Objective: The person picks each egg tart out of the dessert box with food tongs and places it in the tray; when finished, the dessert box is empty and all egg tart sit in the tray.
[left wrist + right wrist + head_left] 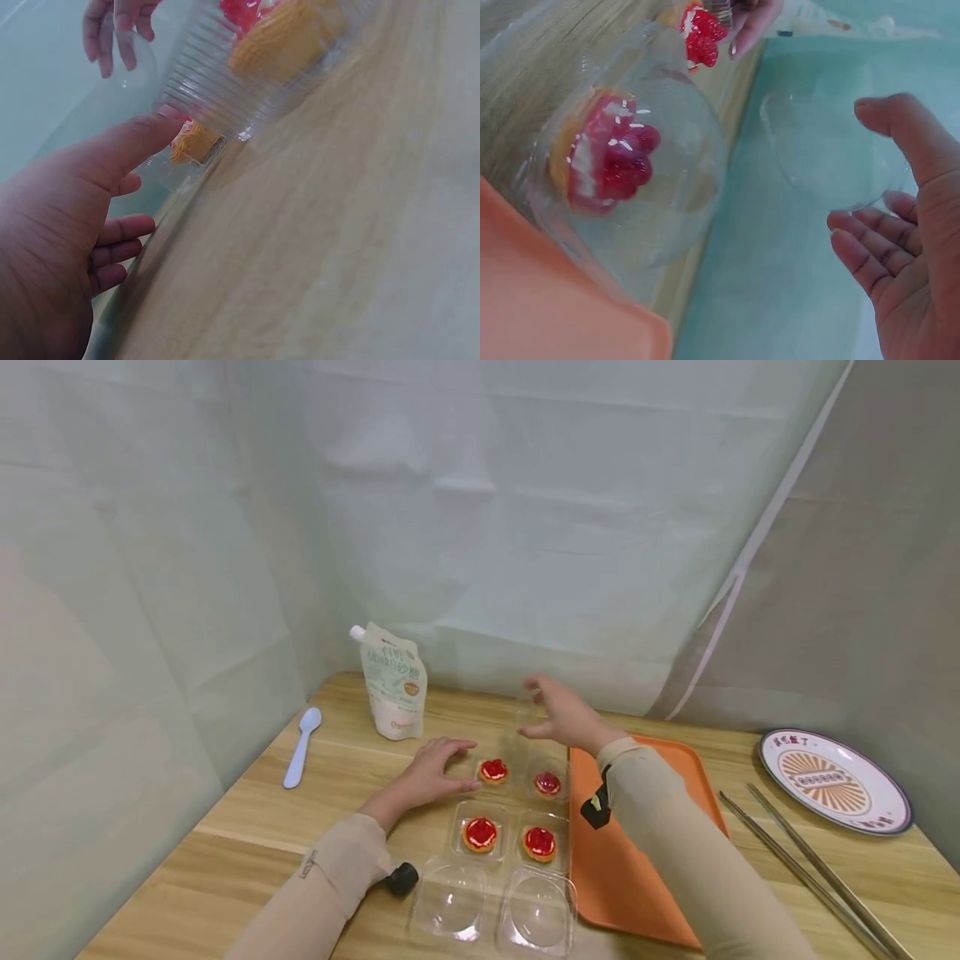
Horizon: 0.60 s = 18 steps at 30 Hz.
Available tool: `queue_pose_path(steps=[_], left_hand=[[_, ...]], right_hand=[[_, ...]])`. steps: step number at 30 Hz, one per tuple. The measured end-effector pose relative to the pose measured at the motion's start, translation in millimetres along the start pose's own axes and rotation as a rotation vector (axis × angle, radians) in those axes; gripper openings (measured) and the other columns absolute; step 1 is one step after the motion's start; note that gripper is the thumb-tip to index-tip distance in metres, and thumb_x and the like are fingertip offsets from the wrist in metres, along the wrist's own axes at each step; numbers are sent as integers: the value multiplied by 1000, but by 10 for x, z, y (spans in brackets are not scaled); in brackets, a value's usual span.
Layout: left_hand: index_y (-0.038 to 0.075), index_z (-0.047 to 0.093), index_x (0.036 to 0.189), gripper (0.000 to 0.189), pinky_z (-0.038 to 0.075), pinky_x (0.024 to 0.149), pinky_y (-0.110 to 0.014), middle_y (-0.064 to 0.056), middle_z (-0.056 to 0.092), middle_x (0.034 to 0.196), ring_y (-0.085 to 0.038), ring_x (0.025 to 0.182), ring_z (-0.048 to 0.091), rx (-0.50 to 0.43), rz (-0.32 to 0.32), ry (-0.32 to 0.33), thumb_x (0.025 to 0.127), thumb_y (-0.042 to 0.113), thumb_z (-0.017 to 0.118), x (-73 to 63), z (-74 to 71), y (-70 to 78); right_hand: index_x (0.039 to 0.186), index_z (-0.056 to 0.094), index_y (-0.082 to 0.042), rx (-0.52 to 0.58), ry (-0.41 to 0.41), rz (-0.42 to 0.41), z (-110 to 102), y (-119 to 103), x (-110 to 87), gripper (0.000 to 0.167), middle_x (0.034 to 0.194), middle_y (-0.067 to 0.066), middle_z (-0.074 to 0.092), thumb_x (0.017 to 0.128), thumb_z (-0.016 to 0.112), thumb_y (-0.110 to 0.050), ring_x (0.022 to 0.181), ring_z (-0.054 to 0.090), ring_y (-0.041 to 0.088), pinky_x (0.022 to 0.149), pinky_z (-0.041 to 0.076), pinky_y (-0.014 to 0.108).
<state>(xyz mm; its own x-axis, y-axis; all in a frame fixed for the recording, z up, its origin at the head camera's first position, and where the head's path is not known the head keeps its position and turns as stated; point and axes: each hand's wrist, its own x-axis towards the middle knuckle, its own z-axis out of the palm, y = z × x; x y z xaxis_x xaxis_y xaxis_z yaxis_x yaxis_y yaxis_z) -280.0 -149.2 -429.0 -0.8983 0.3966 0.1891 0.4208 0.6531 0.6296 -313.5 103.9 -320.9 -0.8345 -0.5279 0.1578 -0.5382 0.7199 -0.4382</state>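
Observation:
Red-topped tarts sit in clear plastic boxes: rear left (493,770), rear right (547,783), front left (480,834) and front right (540,843). The rear right tart looks hazy beneath a clear domed cover (694,105). My left hand (431,774) lies beside the rear left box, thumb tip at its ridged wall (217,82) and the other fingers loosely bent. Behind the boxes, my right hand (558,714) is raised with thumb and fingers spread beside an upright clear lid (817,161). Its fingertips overlap the lid's edge; a firm hold is not visible.
Clear shells without tarts (450,902) lie nearest me. An orange tray (622,877) is at the right, under my right forearm, with metal tongs (813,877) and a plate (836,781) beyond. A standing pouch (393,685) and a spoon (302,747) are at the left.

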Motion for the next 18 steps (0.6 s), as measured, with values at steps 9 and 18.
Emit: queue_pose_path(steps=[9,18], left_hand=[[12,52,136,69,30,111,-52,-11,57,130,-30,125,47,-6,0,4,77,40,78,-1,-28,13],[13,53,136,69,30,112,-51,-11,57,130,-30,125,47,-5,0,4,77,39,78,9,26,-14]], right_hand=[[133,38,8,97,34,36,208,112,141,71,127,28,53,79,76,-17,106,60,36,90,54,43],[134,39,6,118,12,128,432,140,262,70,125,25,56,81,77,-19,111,60,35,97,51,44]])
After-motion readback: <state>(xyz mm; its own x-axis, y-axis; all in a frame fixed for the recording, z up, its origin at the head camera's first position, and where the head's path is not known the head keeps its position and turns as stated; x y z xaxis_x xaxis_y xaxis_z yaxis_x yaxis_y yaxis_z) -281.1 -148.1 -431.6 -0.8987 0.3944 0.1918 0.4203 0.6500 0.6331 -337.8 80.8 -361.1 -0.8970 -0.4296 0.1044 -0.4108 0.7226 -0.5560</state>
